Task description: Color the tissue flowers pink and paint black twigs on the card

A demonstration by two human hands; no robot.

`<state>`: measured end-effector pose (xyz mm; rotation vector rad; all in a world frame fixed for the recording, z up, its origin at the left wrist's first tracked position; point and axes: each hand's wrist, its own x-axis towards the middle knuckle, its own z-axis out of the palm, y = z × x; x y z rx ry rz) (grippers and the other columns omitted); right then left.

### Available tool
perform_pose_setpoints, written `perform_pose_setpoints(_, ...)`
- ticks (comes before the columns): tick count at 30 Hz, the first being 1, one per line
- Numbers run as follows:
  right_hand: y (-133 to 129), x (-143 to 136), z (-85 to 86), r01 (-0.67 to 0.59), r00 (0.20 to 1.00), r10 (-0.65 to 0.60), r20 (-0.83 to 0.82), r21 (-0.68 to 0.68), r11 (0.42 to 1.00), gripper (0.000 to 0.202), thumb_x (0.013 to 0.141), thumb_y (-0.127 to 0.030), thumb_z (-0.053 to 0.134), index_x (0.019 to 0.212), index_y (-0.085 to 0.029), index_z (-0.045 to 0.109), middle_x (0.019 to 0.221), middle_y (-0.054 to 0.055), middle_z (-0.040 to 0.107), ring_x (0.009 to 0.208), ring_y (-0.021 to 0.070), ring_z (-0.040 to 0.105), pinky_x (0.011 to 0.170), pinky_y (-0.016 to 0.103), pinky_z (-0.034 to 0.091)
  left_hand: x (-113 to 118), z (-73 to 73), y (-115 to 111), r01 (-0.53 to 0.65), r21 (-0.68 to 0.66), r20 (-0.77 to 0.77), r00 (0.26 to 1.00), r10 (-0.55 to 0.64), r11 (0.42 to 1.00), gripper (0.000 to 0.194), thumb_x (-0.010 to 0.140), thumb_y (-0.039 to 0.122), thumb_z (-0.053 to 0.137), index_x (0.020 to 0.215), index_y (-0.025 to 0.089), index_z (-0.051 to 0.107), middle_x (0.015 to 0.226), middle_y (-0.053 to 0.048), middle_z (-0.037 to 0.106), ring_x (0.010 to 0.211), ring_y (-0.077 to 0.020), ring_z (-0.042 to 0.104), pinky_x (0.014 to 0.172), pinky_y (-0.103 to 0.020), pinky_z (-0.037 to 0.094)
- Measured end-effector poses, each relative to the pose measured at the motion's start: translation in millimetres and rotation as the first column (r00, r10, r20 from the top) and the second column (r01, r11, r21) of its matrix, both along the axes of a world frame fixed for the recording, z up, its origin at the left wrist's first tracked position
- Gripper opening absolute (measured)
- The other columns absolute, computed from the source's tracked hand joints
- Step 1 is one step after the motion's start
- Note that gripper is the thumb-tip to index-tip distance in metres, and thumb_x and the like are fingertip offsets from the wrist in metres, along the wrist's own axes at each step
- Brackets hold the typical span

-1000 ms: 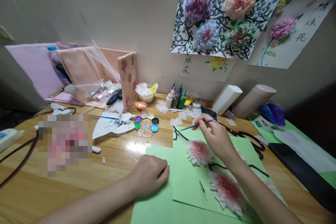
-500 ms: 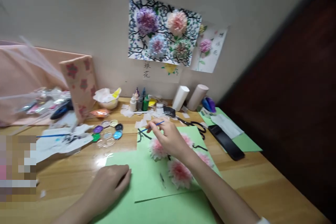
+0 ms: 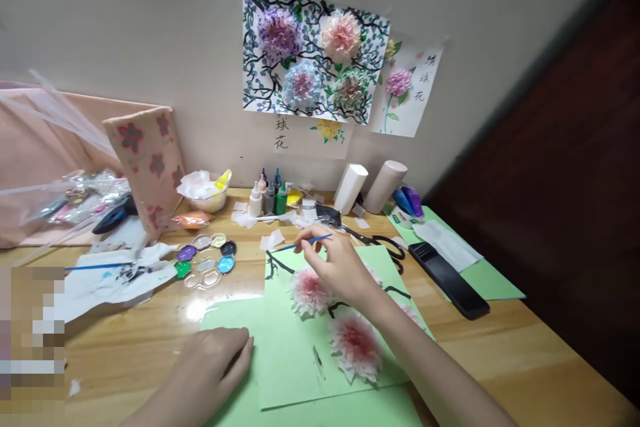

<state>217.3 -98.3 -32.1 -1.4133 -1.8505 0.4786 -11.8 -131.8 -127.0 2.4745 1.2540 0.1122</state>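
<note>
Wooden tabletop (image 3: 540, 347): outstretched right hand (image 3: 336, 265) pinches blue paintbrush (image 3: 320, 239) at far-left corner of light-green paper (image 3: 293, 347); left hand (image 3: 213, 357) rests fisted; clear plastic flower-shaped palette (image 3: 204, 257) holds purple, green, black, blue paint (image 3: 227, 264).

Brush (image 3: 287, 247) shifted twd paper's (image 3: 287, 360) far-L corner.

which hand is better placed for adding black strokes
Probably the right hand: it holds a blue brush, tip near the far left corner of the top green sheet. The left hand shows no tool.
</note>
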Motion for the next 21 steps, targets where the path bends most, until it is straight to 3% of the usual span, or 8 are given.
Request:
perform_pose_setpoints(6,4.4,3.6,-3.1,0.011,1.000,-0.011,0.010,-0.058,0.998,0.013,0.084,-0.022,0.043,0.082,-0.020,0.055,0.080,0.000,0.064,0.075,0.0138,0.058,0.068,0.026,0.040,0.2,3.3,-1.2,0.033,0.085,0.009,0.999,-0.034,0.996,0.035,0.092,0.030,0.027,0.062,0.018,0.039,0.058,0.000,0.054,0.053,-0.0127,0.047,0.054,-0.027,0.024)
perform_pose_setpoints(16,12.3,5.5,-18.3,0.095,0.995,-0.093,0.022,-0.184,0.978,0.013,0.080,-0.026,0.046,0.080,-0.020,0.057,0.072,0.000,0.067,0.067,0.0147,0.058,0.052,0.024,0.033,-1.0,2.6,-0.5,0.043,0.108,0.042,0.998,-0.048,0.993,0.031,0.090,0.027,0.031,0.061,0.018,0.036,0.054,0.002,0.049,0.049,-0.0106,0.040,0.052,-0.027,0.019)
perform_pose_setpoints(21,15.7,6.8,-19.9,0.130,0.991,-0.131,0.007,-0.197,0.972,0.013,0.078,-0.025,0.046,0.078,-0.019,0.058,0.073,0.002,0.069,0.069,0.0155,0.059,0.054,0.024,0.033,-1.5,2.2,-0.9,0.050,0.107,0.053,0.997,-0.056,0.993,0.032,0.091,0.028,0.031,0.061,0.018,0.036,0.053,0.002,0.049,0.049,-0.0107,0.039,0.052,-0.027,0.019)
